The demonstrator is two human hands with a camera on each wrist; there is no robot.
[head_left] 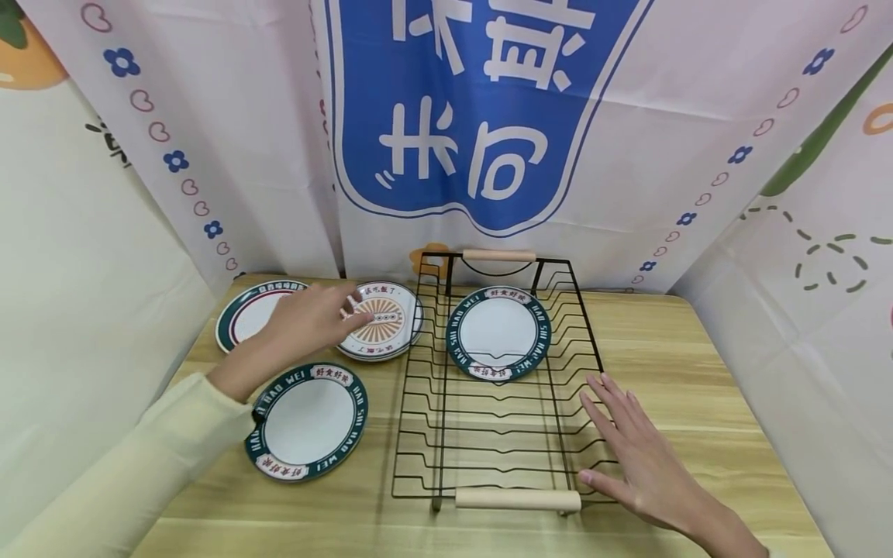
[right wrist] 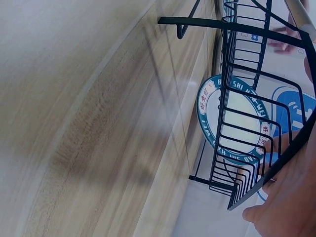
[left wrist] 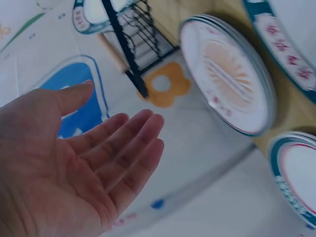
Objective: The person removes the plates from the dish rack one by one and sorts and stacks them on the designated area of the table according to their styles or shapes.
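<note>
My left hand (head_left: 310, 316) hovers over the back left of the table with fingers loosely bent and holds nothing; its bare palm faces the left wrist view. Near its fingertips lies a stack of sunburst-patterned plates (head_left: 380, 329). Partly hidden behind it are the plates with a red inner ring (head_left: 251, 314). A green-rimmed plate (head_left: 307, 422) lies closer to the front. My right hand (head_left: 638, 457) is spread at the right side of the black wire dish rack (head_left: 498, 449), fingers fairly straight by its wires. One green-rimmed plate (head_left: 498, 333) leans in the rack's back part.
The rack has a wooden handle (head_left: 518, 499) at the front and another wooden handle (head_left: 498, 255) at the back. Wood-grain tabletop (head_left: 670, 349) shows right of the rack. A printed curtain (head_left: 614, 194) hangs behind the table, with white cloth on both sides.
</note>
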